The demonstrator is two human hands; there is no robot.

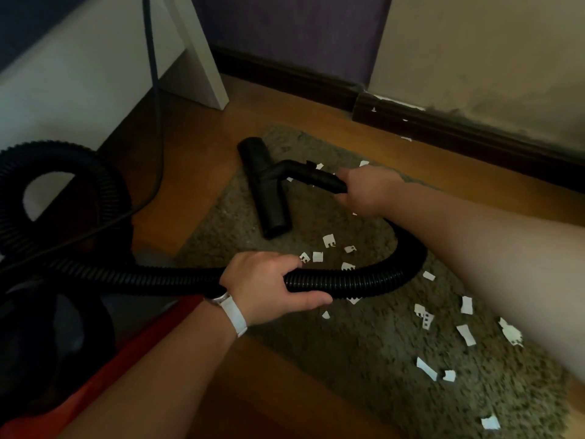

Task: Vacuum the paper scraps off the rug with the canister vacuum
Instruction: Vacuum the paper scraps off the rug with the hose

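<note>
Step in hand: start of the pickup pass.

- **Right grip** (367, 193) is clasping the rigid tube (319, 179) just behind the T-shaped nozzle (266, 188), with fingers wrapping round it.
- **Left grip** (272, 283) is clenching around the ribbed hose (364, 282), which is looping from there under the right forearm and up to the tube.
- **Nozzle** is resting on the far left part of the rug (364, 369).
- **Paper scraps** (466, 334) are lying scattered over the rug. Most are on the near and right side of the nozzle, a few are just beside its neck, and some are close against the hose loop. Nearly all are looking uncollected, so progress is judged early.
- **Canister** (47, 318) is sitting at lower left on the wooden floor (196, 160), dark and hard to make out. Whether it is running cannot be told.

Next move, as judged: the right grip is going to need to draw the nozzle toward the near scraps, keeping its mouth flat on the pile. The left grip should be feeding slack and lifting the hose clear, so the loop is not sweeping scraps aside.
</note>
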